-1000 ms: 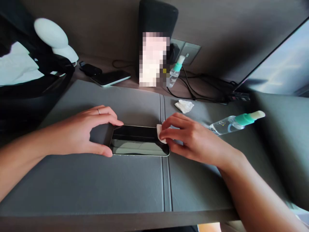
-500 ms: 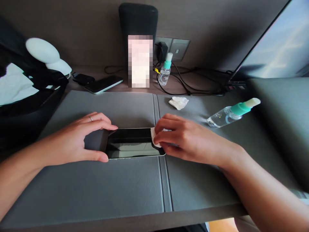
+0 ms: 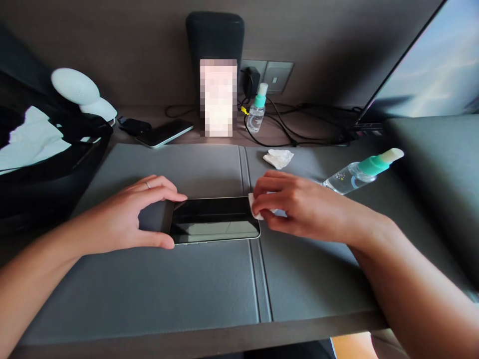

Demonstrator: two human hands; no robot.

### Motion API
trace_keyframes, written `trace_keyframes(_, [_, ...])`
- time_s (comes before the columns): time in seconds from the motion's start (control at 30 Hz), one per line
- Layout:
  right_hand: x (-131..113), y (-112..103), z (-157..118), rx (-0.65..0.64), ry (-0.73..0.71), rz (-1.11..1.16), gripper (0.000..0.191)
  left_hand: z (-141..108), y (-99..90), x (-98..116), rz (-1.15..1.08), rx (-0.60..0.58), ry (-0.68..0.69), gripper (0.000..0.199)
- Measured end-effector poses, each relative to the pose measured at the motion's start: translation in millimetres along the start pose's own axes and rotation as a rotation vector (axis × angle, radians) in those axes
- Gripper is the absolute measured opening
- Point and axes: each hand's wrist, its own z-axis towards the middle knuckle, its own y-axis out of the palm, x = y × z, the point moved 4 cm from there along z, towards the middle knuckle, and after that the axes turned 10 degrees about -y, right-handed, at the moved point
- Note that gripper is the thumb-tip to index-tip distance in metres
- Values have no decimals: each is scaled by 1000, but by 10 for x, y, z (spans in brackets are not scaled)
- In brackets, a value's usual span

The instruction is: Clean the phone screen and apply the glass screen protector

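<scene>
A smartphone point(image 3: 217, 217) with a dark, glossy screen lies flat and crosswise on the grey desk mat point(image 3: 157, 289). My left hand point(image 3: 149, 214) grips its left end, thumb on the near edge and fingers on the far edge. A white tissue point(image 3: 255, 207) is pinched in the closed fingers of my right hand point(image 3: 288, 204), at the phone's right end. Part of the tissue is hidden under those fingers. Just beyond my right hand lies a crumpled tissue point(image 3: 279, 158). To its right, a clear spray bottle point(image 3: 362, 171) with a teal collar stands tilted in view.
A smaller spray bottle point(image 3: 257, 109) stands at the back beside black cables point(image 3: 288, 134). Another phone point(image 3: 166, 133) lies left of a dark upright object point(image 3: 215, 37) with a blurred panel. A white rounded device point(image 3: 77, 86) is at left, a screen point(image 3: 422, 70) at right.
My right hand and its tissue have slid right, from on the phone's screen to its right edge. My left hand keeps its grip on the phone. The camera view has shifted slightly.
</scene>
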Motion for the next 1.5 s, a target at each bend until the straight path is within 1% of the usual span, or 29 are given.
trace_keyframes(0.03, [33,-23,-30,32,12,-18,17,-1,-6,10,-3,-8,-4,59])
trace_keyframes(0.07, [66,-60,-58,100,25,-43,18,-3,-12,22,-5,-14,-9,57])
trace_keyframes(0.17, [166,-187,-132,388,95,-151,18,-11,-24,56,0,-14,-27,54])
trace_keyframes(0.2, [199,-203,-150,442,126,-185,18,-12,-25,65,2,-9,-29,54])
trace_keyframes(0.23, [233,-198,-159,451,152,-212,19,-13,-27,72,4,-2,-32,53])
trace_keyframes(0.3, [291,-146,-158,374,183,-242,21,-10,-34,82,-5,19,-28,53])
trace_keyframes(0.37, [315,-94,-147,298,196,-256,25,-6,-43,95,-22,25,-1,58])
trace_keyframes(0.43, [281,-79,-119,299,195,-249,27,-2,-59,110,-18,21,17,69])
trace_keyframes(0.5, [193,-85,-68,343,175,-217,27,3,-80,125,18,16,9,73])
trace_keyframes(0.57, [78,-72,-1,365,129,-180,27,9,-104,141,48,23,-14,65])
trace_keyframes(0.67, [-52,8,93,300,62,-140,41,22,-119,165,38,32,-16,55])
trace_keyframes(0.77, [-91,106,136,203,25,-101,58,40,-114,166,6,57,5,55])
trace_keyframes(0.87, [-86,161,179,154,3,-68,65,53,-114,153,-19,76,35,56])
trace_keyframes(0.93, [-90,177,273,151,17,-78,63,54,-122,146,-28,74,62,54])
trace_keyframes(1.03, [-162,229,544,145,36,-116,62,50,-135,129,-34,60,59,59])
trace_keyframes(1.13, [-272,344,844,120,21,-46,75,47,-131,124,-12,50,26,63])
trace_keyframes(1.2, [-306,412,968,149,35,-70,82,46,-124,131,15,43,11,64])
trace_keyframes(1.33, [-315,517,1027,192,39,-151,88,54,-125,150,51,46,-3,63])
trace_keyframes(1.5, [-331,550,1028,209,-6,-190,85,63,-128,155,47,38,-17,65])
